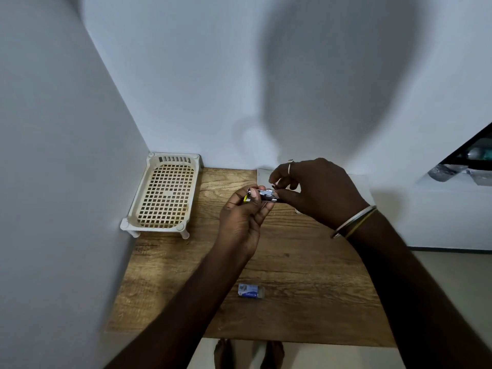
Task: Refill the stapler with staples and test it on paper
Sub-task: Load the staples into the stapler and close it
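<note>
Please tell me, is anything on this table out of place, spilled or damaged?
Nothing looks spilled or broken. The left hand and the right hand hold the stapler above the table. The staple box lies flat near the front edge, its right end perhaps slid slightly open. The basket stands straight in the corner.

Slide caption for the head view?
Over the table, left hand and right hand hold the stapler; staple box lies nearer.
</note>
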